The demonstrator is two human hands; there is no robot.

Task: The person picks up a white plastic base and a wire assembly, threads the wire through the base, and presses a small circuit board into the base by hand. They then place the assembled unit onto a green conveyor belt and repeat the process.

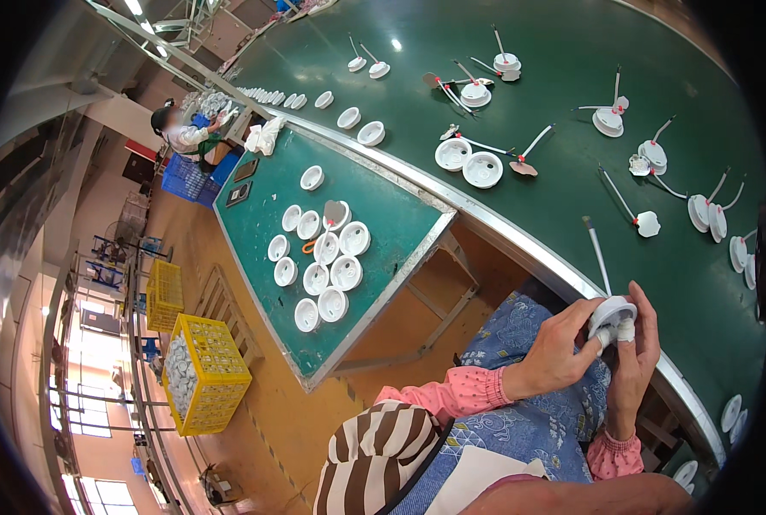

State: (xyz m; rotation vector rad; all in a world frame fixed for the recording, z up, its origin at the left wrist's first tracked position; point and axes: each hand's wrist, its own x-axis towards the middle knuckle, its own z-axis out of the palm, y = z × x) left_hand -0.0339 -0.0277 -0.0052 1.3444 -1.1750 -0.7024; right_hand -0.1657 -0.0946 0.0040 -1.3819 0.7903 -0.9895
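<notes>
Both hands hold one round white plastic housing (610, 316) over the near edge of the green conveyor belt. My left hand (559, 350) grips its left side, and my right hand (636, 365) closes round the right side. White coverings wrap the thumb tips, which press on the housing's near face. A white cable (598, 257) with a dark end rises behind it. On the belt beyond lies a similar white part with a cable (647, 223). Two open white cups (483, 170) sit farther left, beside a cable with a red connector (522, 165).
A green side table (383, 193) adjoins the belt at left, bearing several white cups (346, 272) and orange-handled scissors (308, 247). The belt's metal rail (520, 230) runs between. Yellow crates (214, 378) stand on the floor. Another person (185, 137) works at far left.
</notes>
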